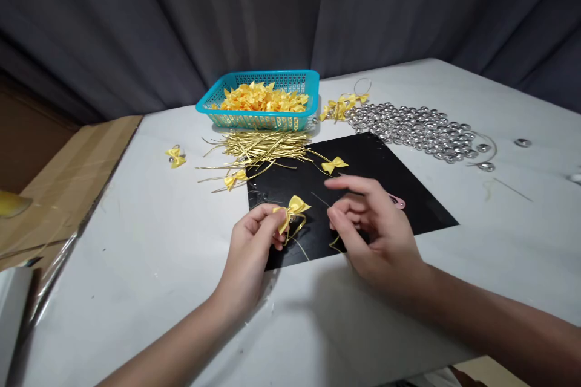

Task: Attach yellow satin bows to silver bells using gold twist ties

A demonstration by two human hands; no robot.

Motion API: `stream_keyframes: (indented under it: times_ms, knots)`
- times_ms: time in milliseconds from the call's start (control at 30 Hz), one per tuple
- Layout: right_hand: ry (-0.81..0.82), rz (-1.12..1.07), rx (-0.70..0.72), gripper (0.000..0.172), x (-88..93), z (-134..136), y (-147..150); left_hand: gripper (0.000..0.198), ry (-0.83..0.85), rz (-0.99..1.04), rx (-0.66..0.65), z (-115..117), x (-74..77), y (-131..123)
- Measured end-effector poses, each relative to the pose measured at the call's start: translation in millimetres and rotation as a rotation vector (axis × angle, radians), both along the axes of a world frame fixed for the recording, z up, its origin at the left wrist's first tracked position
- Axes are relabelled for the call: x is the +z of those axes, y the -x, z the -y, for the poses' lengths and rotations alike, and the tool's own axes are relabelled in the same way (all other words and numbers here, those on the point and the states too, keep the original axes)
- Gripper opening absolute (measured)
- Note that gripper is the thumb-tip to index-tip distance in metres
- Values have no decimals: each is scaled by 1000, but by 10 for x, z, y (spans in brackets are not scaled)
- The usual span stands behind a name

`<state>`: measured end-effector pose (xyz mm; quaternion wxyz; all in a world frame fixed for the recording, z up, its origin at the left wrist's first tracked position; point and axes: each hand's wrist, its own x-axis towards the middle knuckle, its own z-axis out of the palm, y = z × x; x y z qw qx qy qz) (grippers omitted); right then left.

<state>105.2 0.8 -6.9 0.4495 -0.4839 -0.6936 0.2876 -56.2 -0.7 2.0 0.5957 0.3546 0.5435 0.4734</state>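
Over the black mat (408,193), my left hand (256,233) pinches a yellow satin ribbon bow (297,205) between thumb and fingers. A looped gold tie (299,227) and a loose thin strand hang from the bow. To its right, my right hand (372,227) has thumb and fingers pressed together, with the index finger stretched out above. A thin, straight, needle-like piece (320,199) sticks out of that pinch toward the bow. Under the right hand lies a short gold tie (334,244). A pink clip-like thing (398,201) shows partly behind the right hand.
A blue basket (256,113) of yellow bows stands behind a pile of gold ties (267,146). Silver beads (413,127) are heaped at the right. Finished-looking bows (338,109) lie beside them. Single bows (175,157) lie around. Cardboard (95,151) borders the table's left.
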Motion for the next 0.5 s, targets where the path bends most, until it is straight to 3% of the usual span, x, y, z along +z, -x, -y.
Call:
stream_keyframes:
  times_ms: [167, 500]
  knots:
    - [-258, 116, 102, 21, 35, 10, 16, 15, 2, -18, -44, 11, 24, -15]
    - [-139, 163, 96, 9, 56, -25, 107, 16, -37, -61, -87, 24, 19, -26]
